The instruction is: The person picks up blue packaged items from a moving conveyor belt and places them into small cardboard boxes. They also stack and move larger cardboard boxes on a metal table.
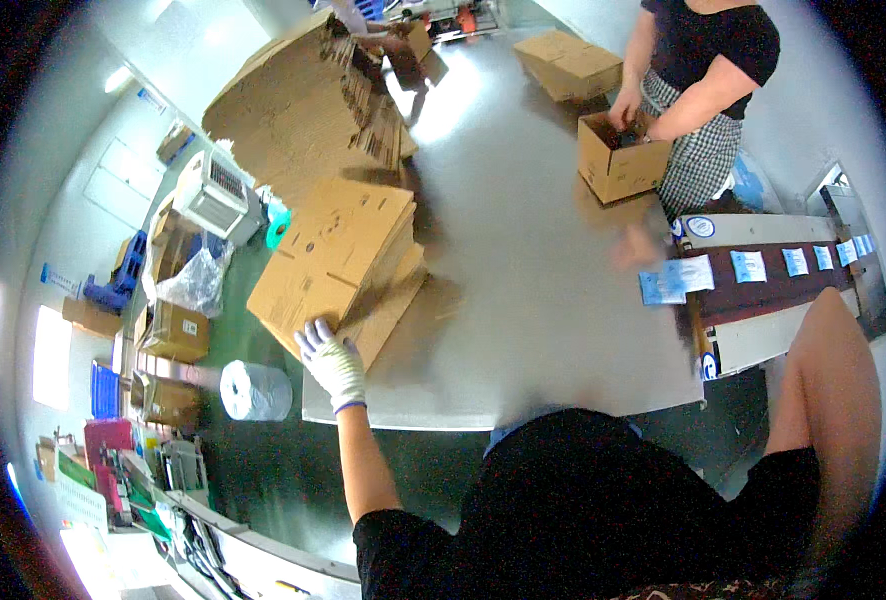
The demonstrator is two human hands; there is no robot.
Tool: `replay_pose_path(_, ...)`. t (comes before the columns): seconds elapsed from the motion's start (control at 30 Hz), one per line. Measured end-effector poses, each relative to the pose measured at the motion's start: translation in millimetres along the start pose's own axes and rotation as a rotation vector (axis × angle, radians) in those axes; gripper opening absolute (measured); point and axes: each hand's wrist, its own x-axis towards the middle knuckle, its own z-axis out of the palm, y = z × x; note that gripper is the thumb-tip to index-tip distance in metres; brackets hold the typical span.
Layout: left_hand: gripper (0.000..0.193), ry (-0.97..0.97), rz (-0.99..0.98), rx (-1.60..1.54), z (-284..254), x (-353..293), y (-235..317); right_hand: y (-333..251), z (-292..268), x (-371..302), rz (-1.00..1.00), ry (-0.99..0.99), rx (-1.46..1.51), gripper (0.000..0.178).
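My left hand (331, 360), in a white glove, rests on the near corner of a stack of flat brown cardboard boxes (338, 255), fingers on top of the uppermost sheet, seemingly gripping its corner. The stack lies at the left edge of a shiny steel table (523, 300). Only my bare right arm (831, 380) shows at the right, bent at the elbow; its hand is out of sight.
Across the table another person has both hands in a small open cardboard box (618, 160). A closed box (568, 65) and a big heap of cardboard (303, 100) lie farther back. Blue-white packets (748, 267) lie on a dark belt at the right. A white roll (256, 390) and boxes (173, 330) are on the floor.
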Motion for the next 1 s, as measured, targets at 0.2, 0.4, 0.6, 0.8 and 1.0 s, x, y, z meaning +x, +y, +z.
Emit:
replay_pose_path(0.2,0.067,-0.061,-0.066,0.115,-1,12,4,-1,-10,-11,0.022,0.005,-0.018,0.044)
replay_pose_path(0.4,0.062,0.009,-0.077,0.079,5,12,-11,-5,-19,-19,0.017,0.017,-0.030,0.046)
replay_pose_path(0.6,0.049,0.119,0.068,-0.025,14,11,-21,-3,-29,-31,0.037,0.014,-0.043,0.047)
replay_pose_path(0.8,0.043,0.099,0.065,-0.176,15,7,-24,-9,-36,-40,0.044,0.029,-0.032,0.048)
replay_pose_path(1.0,0.039,0.122,0.117,-0.175,-6,11,8,-11,-47,-54,0.031,0.053,-0.070,0.049)
